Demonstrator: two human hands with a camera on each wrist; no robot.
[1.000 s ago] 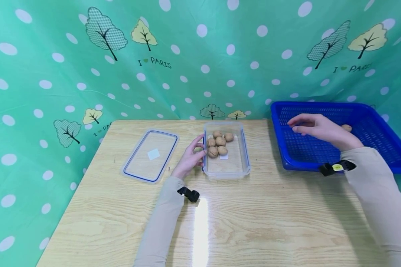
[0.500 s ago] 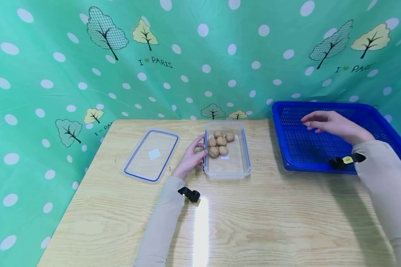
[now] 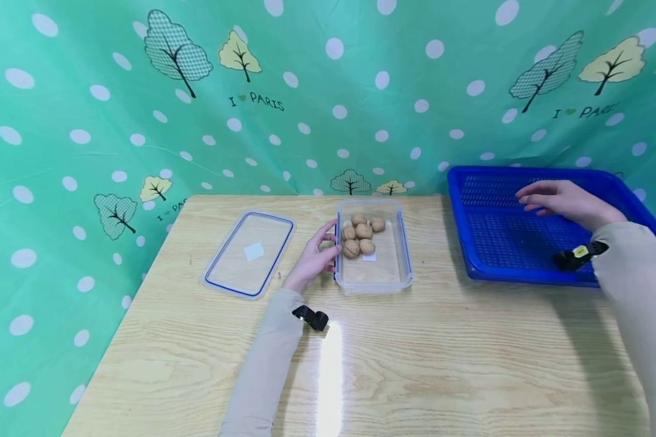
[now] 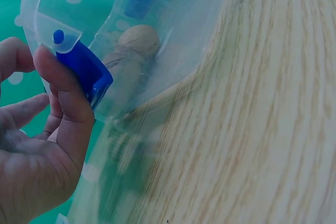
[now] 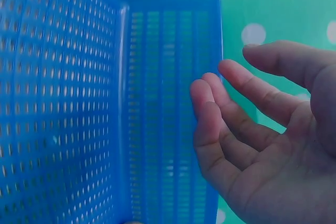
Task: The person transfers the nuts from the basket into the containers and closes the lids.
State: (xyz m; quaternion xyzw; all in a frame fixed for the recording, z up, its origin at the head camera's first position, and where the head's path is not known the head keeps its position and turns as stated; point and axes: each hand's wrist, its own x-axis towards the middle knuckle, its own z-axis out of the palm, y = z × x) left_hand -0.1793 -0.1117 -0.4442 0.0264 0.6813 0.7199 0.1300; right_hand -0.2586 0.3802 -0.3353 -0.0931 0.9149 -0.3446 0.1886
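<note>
A clear plastic food container (image 3: 385, 267) with several walnuts (image 3: 364, 231) bunched on its left side sits at the table's back. My left hand (image 3: 313, 258) rests against its left wall; in the left wrist view the thumb touches the container near a blue locking clip (image 4: 86, 69). Over the blue plastic basket (image 3: 489, 243) on the right hovers my right hand (image 3: 571, 201), fingers loosely bent and holding nothing. The right wrist view has it beside the basket wall (image 5: 173, 108). A small brown edge, perhaps a walnut (image 5: 134, 222), shows at the bottom there.
The container's clear lid (image 3: 240, 267) with a blue seal lies flat to the left of my left hand. A green dotted curtain (image 3: 306, 139) hangs directly behind the wooden table (image 3: 415, 364). The basket's raised rim stands at the right.
My right hand has moved right and slightly up over the basket, and the walnut seen there earlier is now out of sight in the head view. My left hand stays at the container.
</note>
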